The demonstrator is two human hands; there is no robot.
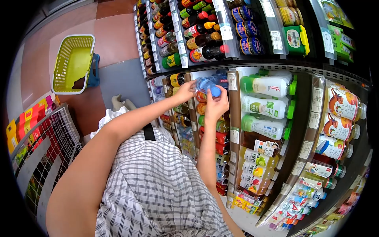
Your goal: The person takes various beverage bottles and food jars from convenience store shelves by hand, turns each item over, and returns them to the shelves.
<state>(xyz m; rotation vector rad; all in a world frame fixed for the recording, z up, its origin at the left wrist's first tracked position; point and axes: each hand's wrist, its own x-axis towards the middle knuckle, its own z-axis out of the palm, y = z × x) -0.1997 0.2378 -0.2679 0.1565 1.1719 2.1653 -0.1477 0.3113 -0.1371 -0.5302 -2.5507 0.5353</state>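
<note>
A small clear bottle with a blue cap [206, 84] is held in front of the drink shelves, tilted, its cap toward the lower right. My left hand [185, 91] is closed at the far end of the bottle, with the fingertips partly hidden. My right hand [218, 104] grips the bottle near the cap with thumb and fingers. Just behind the hands are more blue-tinted bottles [222, 79] on the shelf. White bottles with green caps [265, 86] stand beside my right hand.
Shelves of sauce bottles [204, 53] and jars [249, 46] rise beyond the hands. More drinks [342, 103] line the right side. A yellow-green basket [73, 63] stands on the tiled floor at the left. Nearer is a wire rack [53, 138] with colourful packages.
</note>
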